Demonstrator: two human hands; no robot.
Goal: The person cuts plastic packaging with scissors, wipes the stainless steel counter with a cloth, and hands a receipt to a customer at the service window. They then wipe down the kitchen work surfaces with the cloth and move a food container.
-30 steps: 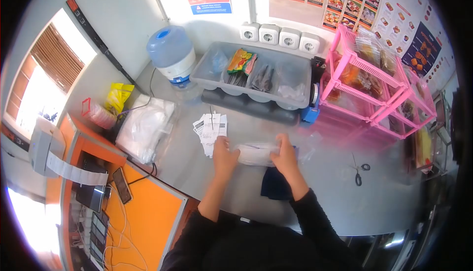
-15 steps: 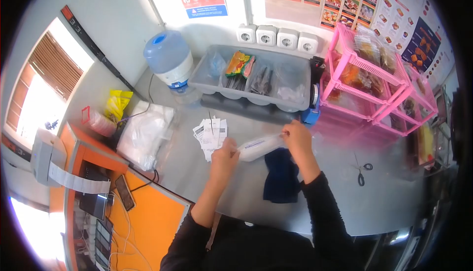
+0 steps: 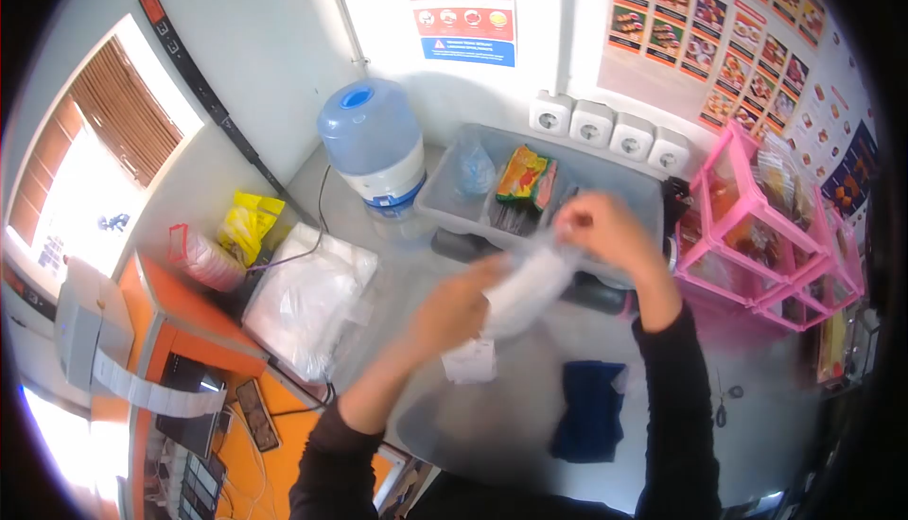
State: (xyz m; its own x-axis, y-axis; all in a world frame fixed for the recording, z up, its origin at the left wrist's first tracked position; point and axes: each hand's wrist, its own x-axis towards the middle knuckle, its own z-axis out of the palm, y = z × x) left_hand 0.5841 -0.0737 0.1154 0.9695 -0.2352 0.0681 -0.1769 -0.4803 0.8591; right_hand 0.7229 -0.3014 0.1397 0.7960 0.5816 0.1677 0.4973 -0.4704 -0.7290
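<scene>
Between my two hands a white plastic-wrapped packet (image 3: 532,291) is raised over the counter, blurred by motion. My left hand (image 3: 461,307) is closed on its lower left side. Pinched at the packet's upper right end is my right hand (image 3: 605,229), in front of the grey divided bin (image 3: 454,200). White paper slips (image 3: 470,361) lie beneath my left hand, partly covered. A folded dark blue cloth (image 3: 588,411) rests on the counter below and right of the packet.
A blue-topped water jug (image 3: 371,142) stands at the back. White plastic bags (image 3: 307,298) lie left, near a yellow packet (image 3: 250,225). Pink baskets (image 3: 757,236) stand right, with small scissors (image 3: 724,405) in front. A phone (image 3: 257,414) lies on the orange surface at lower left.
Both hands have lifted the packet up from the counter toward the bin and tilted it steeply. The view has shifted, so the surroundings sit lower and further right. More of the blue cloth shows.
</scene>
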